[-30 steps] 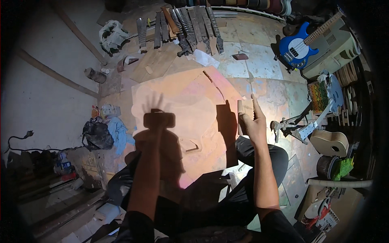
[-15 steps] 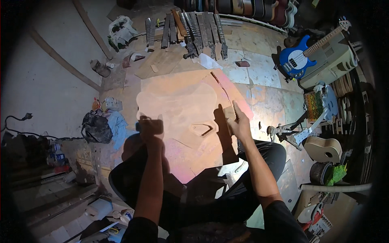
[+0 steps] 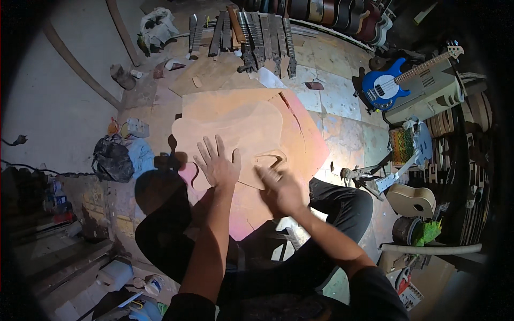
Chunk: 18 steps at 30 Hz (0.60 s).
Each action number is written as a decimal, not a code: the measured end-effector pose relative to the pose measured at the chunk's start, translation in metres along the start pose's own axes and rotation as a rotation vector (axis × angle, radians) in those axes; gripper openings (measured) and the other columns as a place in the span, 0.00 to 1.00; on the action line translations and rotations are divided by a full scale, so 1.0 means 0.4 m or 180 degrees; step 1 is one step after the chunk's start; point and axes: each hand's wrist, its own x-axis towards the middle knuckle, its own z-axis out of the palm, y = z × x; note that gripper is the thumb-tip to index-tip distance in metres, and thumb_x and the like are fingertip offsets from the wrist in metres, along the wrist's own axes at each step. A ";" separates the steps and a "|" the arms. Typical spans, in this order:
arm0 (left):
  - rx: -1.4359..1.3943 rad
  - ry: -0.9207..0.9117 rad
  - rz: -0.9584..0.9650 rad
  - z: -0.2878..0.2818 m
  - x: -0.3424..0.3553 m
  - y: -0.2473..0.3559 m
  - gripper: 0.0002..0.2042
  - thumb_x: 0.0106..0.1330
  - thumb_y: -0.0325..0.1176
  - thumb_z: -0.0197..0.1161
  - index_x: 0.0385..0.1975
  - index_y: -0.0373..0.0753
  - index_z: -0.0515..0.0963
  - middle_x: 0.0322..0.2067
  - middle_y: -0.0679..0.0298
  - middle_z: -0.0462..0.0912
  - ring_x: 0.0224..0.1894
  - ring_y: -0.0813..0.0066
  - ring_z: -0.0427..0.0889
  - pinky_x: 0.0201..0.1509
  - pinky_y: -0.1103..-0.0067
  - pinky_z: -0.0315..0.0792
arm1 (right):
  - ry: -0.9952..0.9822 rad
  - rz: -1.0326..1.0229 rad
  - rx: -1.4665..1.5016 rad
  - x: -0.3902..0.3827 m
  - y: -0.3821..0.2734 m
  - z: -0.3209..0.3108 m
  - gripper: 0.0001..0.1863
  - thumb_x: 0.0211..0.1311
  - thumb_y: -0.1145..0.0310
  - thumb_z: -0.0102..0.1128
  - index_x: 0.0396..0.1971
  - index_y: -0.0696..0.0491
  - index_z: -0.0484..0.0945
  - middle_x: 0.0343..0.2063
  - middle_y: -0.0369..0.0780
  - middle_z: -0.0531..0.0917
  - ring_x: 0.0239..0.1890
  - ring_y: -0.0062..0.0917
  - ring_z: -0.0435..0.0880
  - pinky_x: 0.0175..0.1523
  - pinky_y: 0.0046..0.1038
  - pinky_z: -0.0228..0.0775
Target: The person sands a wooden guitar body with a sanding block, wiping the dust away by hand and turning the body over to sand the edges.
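A pale wooden guitar-body shape (image 3: 251,128) with a hollowed cutout near its right lower side lies on a larger peach-stained board (image 3: 308,136) with pink patches and a dark split. My left hand (image 3: 217,163) rests flat on the shape's lower left, fingers spread. My right hand (image 3: 279,190) is motion-blurred at the shape's lower right edge, below the cutout, fingers curled; whatever it grips is hidden by hand and blur. Both my legs (image 3: 340,208) are bent beneath and beside the board.
A row of necks (image 3: 241,40) lies beyond the board. A blue bass (image 3: 385,88) and an unfinished acoustic guitar body (image 3: 407,200) stand at right. Dark bag and blue cloth (image 3: 142,158) lie left against the wall, near a black cable (image 3: 53,171). Several guitar bodies (image 3: 342,16) line the back.
My left hand has come down flat on the wooden shape. My right hand, earlier holding a tan block at the board's right edge, has swung leftward and down to below the cutout.
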 end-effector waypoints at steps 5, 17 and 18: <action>0.0058 -0.0061 -0.0001 0.004 0.001 0.011 0.41 0.72 0.62 0.56 0.82 0.49 0.61 0.83 0.48 0.52 0.85 0.44 0.45 0.84 0.42 0.39 | 0.0227 0.1164 -0.0407 0.058 -0.007 -0.015 0.24 0.76 0.64 0.61 0.69 0.33 0.78 0.50 0.54 0.83 0.45 0.48 0.85 0.46 0.42 0.78; 0.0037 -0.0255 -0.0033 -0.022 0.013 0.019 0.40 0.75 0.61 0.54 0.83 0.48 0.58 0.84 0.48 0.49 0.86 0.44 0.42 0.84 0.41 0.37 | 0.0169 0.0449 -0.0021 -0.027 0.035 0.067 0.35 0.64 0.70 0.67 0.70 0.24 0.77 0.45 0.56 0.85 0.43 0.55 0.87 0.52 0.48 0.82; 0.0036 -0.0242 -0.0004 -0.020 0.012 0.023 0.40 0.74 0.61 0.54 0.83 0.48 0.58 0.84 0.48 0.49 0.86 0.44 0.42 0.84 0.41 0.37 | 0.0071 0.0305 0.0254 -0.053 0.039 0.073 0.34 0.64 0.69 0.68 0.69 0.24 0.78 0.46 0.56 0.85 0.43 0.54 0.87 0.51 0.49 0.82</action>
